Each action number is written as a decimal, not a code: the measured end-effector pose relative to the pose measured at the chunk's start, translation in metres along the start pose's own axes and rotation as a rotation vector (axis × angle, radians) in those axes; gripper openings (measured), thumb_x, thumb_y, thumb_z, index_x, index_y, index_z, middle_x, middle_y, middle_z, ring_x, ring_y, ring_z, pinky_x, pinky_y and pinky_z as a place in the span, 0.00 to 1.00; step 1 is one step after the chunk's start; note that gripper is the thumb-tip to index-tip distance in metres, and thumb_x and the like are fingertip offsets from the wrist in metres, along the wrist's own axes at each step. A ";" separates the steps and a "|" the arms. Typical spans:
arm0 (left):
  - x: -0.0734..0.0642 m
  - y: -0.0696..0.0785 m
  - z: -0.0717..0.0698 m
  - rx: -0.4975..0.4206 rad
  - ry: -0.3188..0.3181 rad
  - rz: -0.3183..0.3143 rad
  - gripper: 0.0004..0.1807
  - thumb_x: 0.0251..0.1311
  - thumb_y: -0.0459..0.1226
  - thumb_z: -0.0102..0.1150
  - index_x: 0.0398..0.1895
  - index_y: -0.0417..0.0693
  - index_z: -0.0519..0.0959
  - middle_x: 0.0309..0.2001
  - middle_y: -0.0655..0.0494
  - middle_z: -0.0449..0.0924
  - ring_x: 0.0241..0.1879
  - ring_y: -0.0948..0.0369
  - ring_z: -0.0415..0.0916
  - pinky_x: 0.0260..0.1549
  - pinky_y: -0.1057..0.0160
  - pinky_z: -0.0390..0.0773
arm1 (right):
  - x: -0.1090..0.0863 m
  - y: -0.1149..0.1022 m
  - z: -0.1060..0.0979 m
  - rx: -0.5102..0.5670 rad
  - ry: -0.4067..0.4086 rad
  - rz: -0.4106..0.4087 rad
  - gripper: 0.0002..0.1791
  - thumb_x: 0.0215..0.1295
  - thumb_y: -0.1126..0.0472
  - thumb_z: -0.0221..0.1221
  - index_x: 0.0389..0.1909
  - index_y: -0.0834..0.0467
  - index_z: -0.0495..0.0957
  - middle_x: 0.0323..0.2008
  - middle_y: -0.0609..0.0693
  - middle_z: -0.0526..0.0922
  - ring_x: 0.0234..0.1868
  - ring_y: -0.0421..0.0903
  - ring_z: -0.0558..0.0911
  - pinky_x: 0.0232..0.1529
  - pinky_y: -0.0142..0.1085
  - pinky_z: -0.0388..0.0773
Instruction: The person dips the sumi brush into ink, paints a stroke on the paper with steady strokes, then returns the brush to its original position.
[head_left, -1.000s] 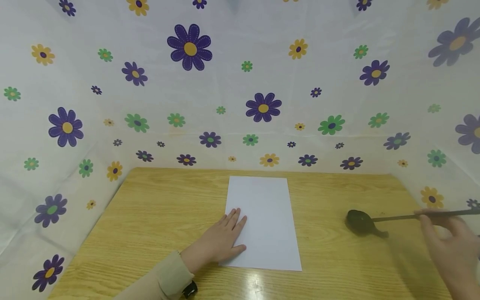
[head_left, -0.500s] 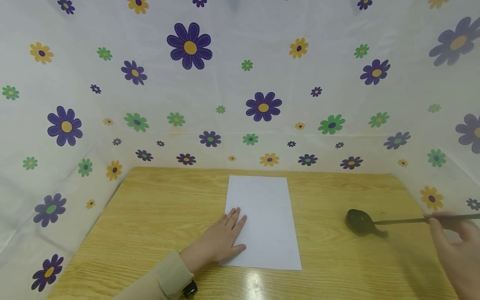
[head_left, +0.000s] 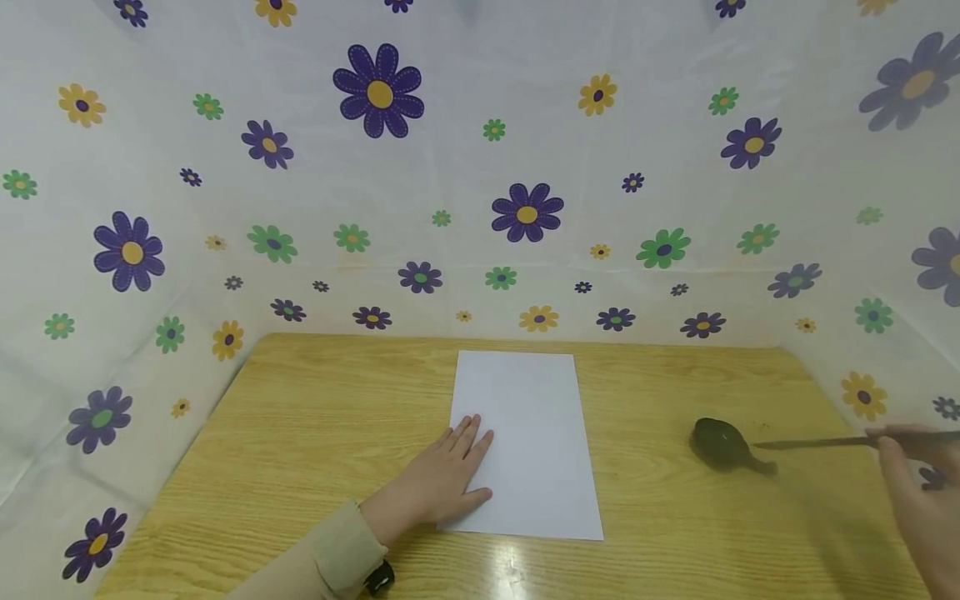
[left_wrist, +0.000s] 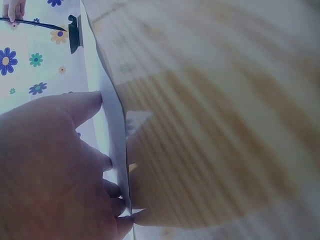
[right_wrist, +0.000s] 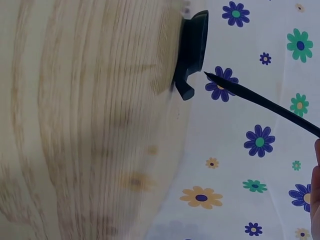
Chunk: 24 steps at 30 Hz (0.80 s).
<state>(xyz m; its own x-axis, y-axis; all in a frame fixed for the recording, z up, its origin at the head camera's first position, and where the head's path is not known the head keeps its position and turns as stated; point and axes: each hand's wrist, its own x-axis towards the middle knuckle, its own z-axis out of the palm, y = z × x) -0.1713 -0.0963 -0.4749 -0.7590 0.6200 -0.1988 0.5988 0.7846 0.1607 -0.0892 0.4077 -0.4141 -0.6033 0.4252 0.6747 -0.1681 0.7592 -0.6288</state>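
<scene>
A white sheet of paper (head_left: 534, 433) lies upright in the middle of the wooden table. My left hand (head_left: 438, 479) rests on its left side, fingers straight and slightly spread. At the right, my right hand (head_left: 918, 492) pinches the shaft of a thin dark brush (head_left: 817, 442), held nearly level. In the right wrist view the brush (right_wrist: 265, 102) tapers to a pointed black tip. That tip is just right of a small dark dish (head_left: 718, 446) with a short stubby handle, and apart from it. The dish's contents cannot be made out.
The wooden table (head_left: 322, 400) is bounded at the back and both sides by a white flowered sheet (head_left: 450, 150). A black band or strap (head_left: 380, 577) shows below the left sleeve (head_left: 348, 542).
The right hand has drawn the brush to the right. Its tip, earlier at the dish's rim, now stands clear of it. The left hand, the paper and the dish have not moved.
</scene>
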 end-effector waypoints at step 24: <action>0.001 0.000 0.001 -0.003 -0.004 -0.008 0.45 0.78 0.58 0.53 0.86 0.44 0.54 0.87 0.39 0.45 0.87 0.47 0.45 0.84 0.47 0.55 | 0.001 -0.001 0.003 0.003 0.014 0.022 0.35 0.65 0.77 0.60 0.32 0.24 0.76 0.36 0.07 0.73 0.46 0.12 0.71 0.56 0.17 0.62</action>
<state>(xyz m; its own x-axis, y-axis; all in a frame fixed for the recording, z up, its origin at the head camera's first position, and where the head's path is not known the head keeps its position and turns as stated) -0.1717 -0.0959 -0.4760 -0.7629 0.6134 -0.2042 0.5918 0.7897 0.1615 -0.0921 0.4061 -0.4138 -0.5962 0.4489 0.6656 -0.1573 0.7477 -0.6451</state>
